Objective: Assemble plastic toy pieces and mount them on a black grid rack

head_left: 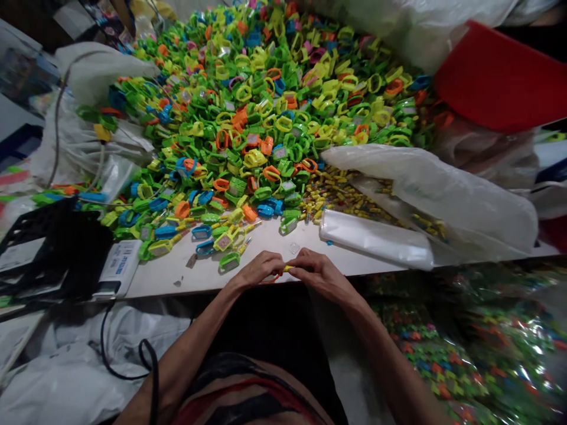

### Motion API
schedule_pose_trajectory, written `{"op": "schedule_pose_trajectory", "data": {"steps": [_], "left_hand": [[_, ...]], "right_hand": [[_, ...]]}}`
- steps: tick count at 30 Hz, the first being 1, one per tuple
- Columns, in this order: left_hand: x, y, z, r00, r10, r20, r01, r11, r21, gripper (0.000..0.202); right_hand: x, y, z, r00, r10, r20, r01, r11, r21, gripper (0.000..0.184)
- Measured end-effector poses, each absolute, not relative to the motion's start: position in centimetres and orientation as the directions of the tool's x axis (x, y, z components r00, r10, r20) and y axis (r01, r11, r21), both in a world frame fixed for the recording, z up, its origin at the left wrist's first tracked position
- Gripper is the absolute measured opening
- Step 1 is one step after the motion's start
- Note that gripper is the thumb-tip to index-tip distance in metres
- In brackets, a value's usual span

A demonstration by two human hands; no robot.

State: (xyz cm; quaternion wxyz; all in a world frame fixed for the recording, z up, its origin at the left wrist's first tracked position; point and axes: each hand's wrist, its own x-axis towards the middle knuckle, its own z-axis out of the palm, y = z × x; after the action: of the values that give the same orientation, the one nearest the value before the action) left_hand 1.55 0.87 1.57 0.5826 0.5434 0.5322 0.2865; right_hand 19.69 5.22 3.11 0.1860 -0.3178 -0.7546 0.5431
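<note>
Your left grip (pixel 257 273) and right grip (pixel 319 274) meet fingertip to fingertip at the near edge of the white table (pixel 186 276). Both pinch one small plastic piece (pixel 283 271), which shows orange towards your left and yellow towards your right; your fingers hide its full shape. Just beyond your right grip a tiny clear square chip (pixel 295 248) lies on the bare tabletop. Behind it spreads a broad heap of glossy moulded plastic loops (pixel 266 118), mostly green and yellow with orange, blue and a few pink, many with a small pale rectangular window. To your right a flat bag of clear film (pixel 376 239) lies near the table edge, and a larger cloudy white bag (pixel 443 189) sags over a scatter of small yellow sticks (pixel 336 192). A smooth red tub (pixel 496 82) stands at the far right. On your left sits a black meshed tray (pixel 48 248) with a white box (pixel 119 265) beside it; its blue print is too small to read. A black cable (pixel 128 363) loops below the table, and low on your right lies a shiny crinkled bag of mixed coloured pieces (pixel 465 348)
</note>
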Motion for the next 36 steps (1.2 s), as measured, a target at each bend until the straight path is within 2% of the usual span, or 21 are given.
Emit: {"op": "schedule_pose_trajectory", "data": {"steps": [6, 9, 12, 14, 16, 18, 19, 21, 23, 24, 26, 28, 30, 33, 34, 36], "left_hand": [[1.0, 0.3, 1.2, 0.270, 0.921, -0.282, 0.334, 0.185, 0.924, 0.034], [0.5, 0.1, 0.5, 0.234, 0.948, -0.215, 0.463, 0.086, 0.882, 0.034], [-0.3, 0.1, -0.2, 0.183, 0.975, -0.128, 0.628, -0.015, 0.778, 0.032], [-1.3, 0.2, -0.3, 0.159, 0.984, -0.078, 0.719, -0.061, 0.693, 0.031], [-2.4, 0.6, 0.0, 0.106, 0.994, 0.010, 0.807, -0.092, 0.583, 0.030], [-3.1, 1.5, 0.7, 0.010, 0.990, 0.143, 0.891, -0.074, 0.449, 0.024], [-3.1, 2.1, 1.0, -0.038, 0.978, 0.207, 0.920, -0.047, 0.390, 0.020], [-2.2, 3.9, 1.3, -0.092, 0.957, 0.273, 0.948, 0.000, 0.319, 0.016], [-0.1, 6.1, 1.0, -0.073, 0.969, 0.238, 0.952, -0.003, 0.306, 0.014], [1.2, 7.2, 0.6, -0.051, 0.980, 0.195, 0.949, -0.013, 0.316, 0.011], [3.6, 9.0, -0.4, -0.047, 0.990, 0.130, 0.930, -0.005, 0.369, 0.016], [5.0, 9.9, -1.3, -0.067, 0.992, 0.109, 0.902, 0.013, 0.432, 0.024], [5.1, 9.9, -1.9, -0.100, 0.990, 0.103, 0.878, 0.039, 0.477, 0.021], [4.0, 9.0, -1.9, -0.193, 0.976, 0.106, 0.817, 0.100, 0.568, 0.008], [3.6, 8.5, -1.8, -0.231, 0.968, 0.101, 0.760, 0.115, 0.640, 0.007], [3.1, 7.6, -1.5, -0.288, 0.956, 0.048, 0.526, 0.117, 0.842, 0.013]], "right_hand": [[19.2, 5.0, 2.8, -0.756, 0.654, -0.024, 0.310, 0.326, -0.893, 0.025], [18.2, 4.5, 2.5, -0.757, 0.653, -0.002, 0.350, 0.403, -0.846, 0.025], [17.1, 4.3, 1.6, -0.747, 0.665, 0.000, 0.397, 0.446, -0.802, 0.024], [16.9, 5.2, 0.8, -0.730, 0.684, 0.014, 0.383, 0.425, -0.820, 0.021], [17.1, 7.3, 0.0, -0.660, 0.751, 0.028, 0.364, 0.351, -0.863, 0.022], [17.5, 10.3, -0.4, -0.498, 0.866, 0.032, 0.449, 0.289, -0.845, 0.027], [17.6, 11.9, -0.5, -0.400, 0.916, 0.035, 0.551, 0.271, -0.790, 0.026], [17.3, 14.7, -0.4, -0.259, 0.965, 0.031, 0.773, 0.226, -0.592, 0.022], [16.4, 16.5, -0.3, -0.210, 0.978, -0.002, 0.896, 0.192, -0.401, 0.024], [15.9, 16.9, -0.3, -0.206, 0.978, -0.022, 0.919, 0.186, -0.348, 0.028], [15.2, 17.1, -0.3, -0.196, 0.979, -0.047, 0.930, 0.171, -0.324, 0.032], [15.2, 16.7, -0.5, -0.171, 0.983, -0.064, 0.911, 0.133, -0.391, 0.029], [16.1, 16.0, -0.7, -0.148, 0.987, -0.063, 0.830, 0.090, -0.550, 0.023], [17.9, 14.4, -0.8, -0.199, 0.976, -0.089, 0.498, 0.023, -0.867, 0.023], [18.3, 13.6, -0.8, -0.237, 0.964, -0.116, 0.359, -0.024, -0.933, 0.026], [18.5, 12.0, -0.8, -0.306, 0.935, -0.177, 0.136, -0.141, -0.981, 0.032]]}}
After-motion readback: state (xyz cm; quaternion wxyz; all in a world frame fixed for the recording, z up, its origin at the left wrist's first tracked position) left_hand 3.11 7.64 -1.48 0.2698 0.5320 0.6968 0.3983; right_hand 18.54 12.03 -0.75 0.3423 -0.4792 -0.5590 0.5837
